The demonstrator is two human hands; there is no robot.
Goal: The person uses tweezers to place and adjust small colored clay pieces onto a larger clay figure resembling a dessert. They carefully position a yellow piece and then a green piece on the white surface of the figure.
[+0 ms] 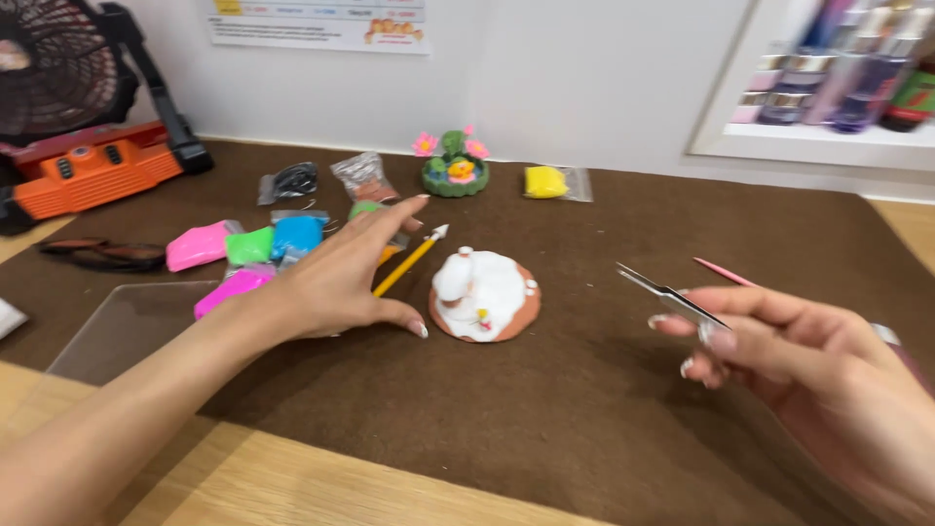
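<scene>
Head view, right hand (779, 356) pinching tweezers (667, 294)

Two hands: the left hand (336, 282) and the right hand (808, 360). Two clay models: one white-topped model (484, 295) mid-frame, one green model (455, 168) above. One tweezers (670, 295), one yellow tool (409, 261), one fan (68, 107) upper left, one yellow clay bag (547, 181).

Ahead of you lies a brown felt mat (584, 419) on a wooden table (292, 487). At the far left stands an orange and black fan (83, 127). Near it you have bags of pink clay (198, 244), green clay (250, 245) and blue clay (297, 234). Farther back sits a small green flower figurine (455, 166), with a yellow clay bag (547, 181) to its right.
</scene>
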